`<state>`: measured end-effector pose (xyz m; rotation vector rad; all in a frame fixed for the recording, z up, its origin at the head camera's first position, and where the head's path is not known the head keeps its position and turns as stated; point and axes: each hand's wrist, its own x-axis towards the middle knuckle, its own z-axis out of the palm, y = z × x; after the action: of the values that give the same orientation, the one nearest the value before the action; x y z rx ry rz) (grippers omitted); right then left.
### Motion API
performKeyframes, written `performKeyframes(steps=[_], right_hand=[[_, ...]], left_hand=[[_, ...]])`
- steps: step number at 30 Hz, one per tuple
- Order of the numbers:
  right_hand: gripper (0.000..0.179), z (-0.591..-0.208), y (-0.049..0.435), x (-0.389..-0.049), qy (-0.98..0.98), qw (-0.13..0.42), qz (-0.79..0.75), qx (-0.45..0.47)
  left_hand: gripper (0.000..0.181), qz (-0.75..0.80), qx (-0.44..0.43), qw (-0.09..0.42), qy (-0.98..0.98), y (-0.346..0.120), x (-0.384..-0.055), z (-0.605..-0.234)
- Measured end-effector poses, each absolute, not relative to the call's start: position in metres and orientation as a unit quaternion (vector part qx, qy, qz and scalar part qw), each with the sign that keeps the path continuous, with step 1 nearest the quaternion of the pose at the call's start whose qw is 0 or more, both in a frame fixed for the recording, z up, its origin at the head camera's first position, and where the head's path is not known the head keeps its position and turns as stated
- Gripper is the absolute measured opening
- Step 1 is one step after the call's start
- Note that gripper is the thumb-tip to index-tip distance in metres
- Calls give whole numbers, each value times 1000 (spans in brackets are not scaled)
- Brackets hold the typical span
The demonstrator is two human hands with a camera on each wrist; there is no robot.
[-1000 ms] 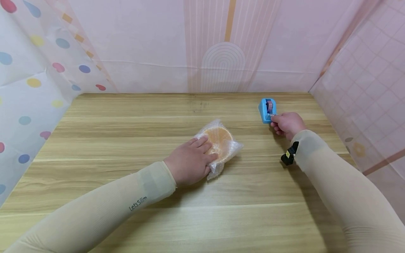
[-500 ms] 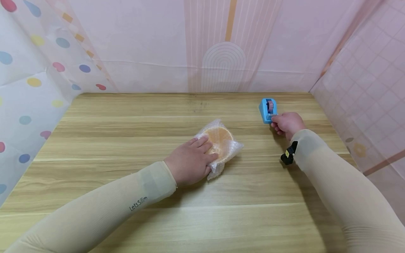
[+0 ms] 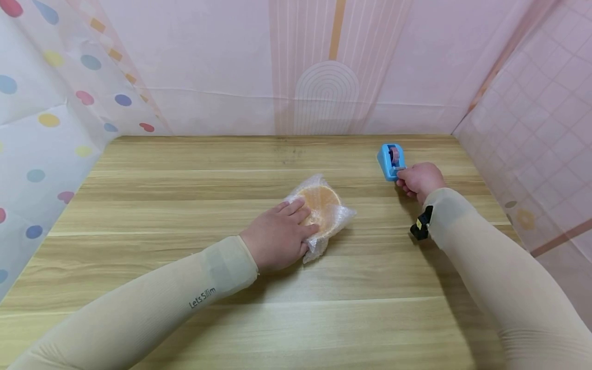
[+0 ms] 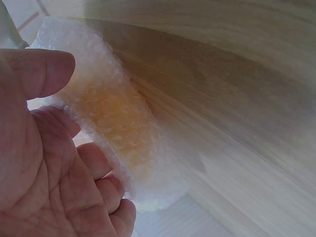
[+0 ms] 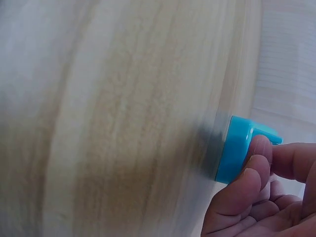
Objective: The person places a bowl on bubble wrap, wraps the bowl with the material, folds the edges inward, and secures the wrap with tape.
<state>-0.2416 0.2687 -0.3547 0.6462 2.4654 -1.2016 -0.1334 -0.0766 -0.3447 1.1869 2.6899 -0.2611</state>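
Note:
Near the middle of the table lies a bubble-wrapped packet [image 3: 327, 205], with a round thing that looks like an orange slice showing through the clear wrap. My left hand [image 3: 277, 235] rests on its left part, fingers extended over the top; in the left wrist view the thumb lies along the bubble wrap [image 4: 118, 123]. At the back right stands a small blue tape dispenser [image 3: 386, 163] holding a pinkish roll of tape [image 3: 394, 155]. My right hand [image 3: 422, 181] has thumb and forefinger pinched together at its front cutter, on the tape's end; the strip itself is mostly hidden.
Both hands work over a wood-grain table [image 3: 185, 180]. A pink patterned backdrop [image 3: 208, 61] rises at its back edge, with a dotted cloth [image 3: 46, 154] at the left and a grid-patterned one [image 3: 546, 128] at the right. A small black camera [image 3: 420, 226] sits at the right wrist.

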Motion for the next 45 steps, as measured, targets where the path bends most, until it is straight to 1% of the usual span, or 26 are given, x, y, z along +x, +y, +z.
performKeyframes(steps=[8, 23, 34, 45], right_hand=[[30, -352, 267, -240, 866, 163, -414, 228], [31, -350, 268, -242, 865, 173, -407, 238], [28, -350, 270, -246, 871, 176, -396, 229], [30, -349, 271, -248, 878, 178, -387, 219]], left_hand=[[48, -93, 398, 102, 907, -76, -133, -344], [47, -91, 397, 97, 908, -76, -132, -344], [48, -98, 397, 102, 907, -76, -133, -344], [48, -93, 397, 97, 908, -76, -134, -345]])
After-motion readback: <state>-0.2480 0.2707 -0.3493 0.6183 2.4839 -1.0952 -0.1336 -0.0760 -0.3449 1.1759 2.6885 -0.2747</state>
